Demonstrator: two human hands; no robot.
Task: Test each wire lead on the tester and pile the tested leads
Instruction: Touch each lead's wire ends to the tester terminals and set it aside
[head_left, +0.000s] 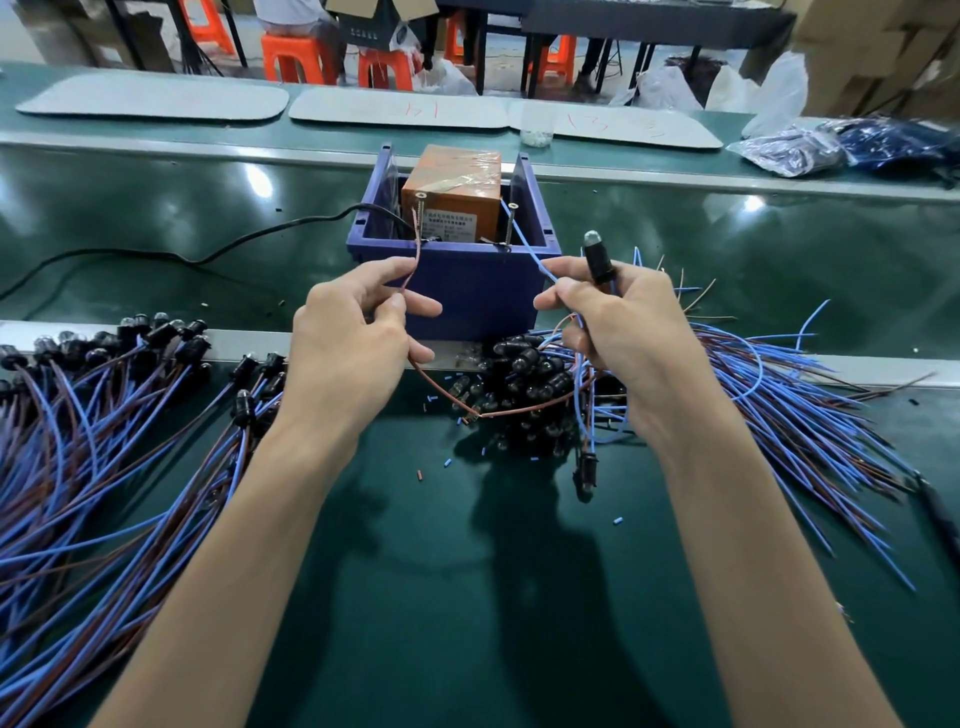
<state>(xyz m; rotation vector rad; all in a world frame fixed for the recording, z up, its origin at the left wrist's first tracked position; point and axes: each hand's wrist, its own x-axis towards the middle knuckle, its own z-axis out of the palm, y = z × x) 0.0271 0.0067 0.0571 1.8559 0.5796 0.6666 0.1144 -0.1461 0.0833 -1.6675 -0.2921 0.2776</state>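
From the head camera, the left hand (353, 338) pinches the brown wire (413, 260) between thumb and forefinger and holds its stripped end up at the left screw (420, 195) on the orange tester (451, 197), which sits in a blue bin (470, 291). The right hand (618, 332) pinches the blue wire (530, 249) toward the right screw (512, 206) while gripping the lead's black lamp holder (597, 260) upright against the palm. Tested leads (104, 441) lie heaped to the left, an untested heap (779, 395) to the right. The bulb looks unlit. If either bare tip slips off its screw, a good lead may read as dead; a loose wire could also snag the heap below.
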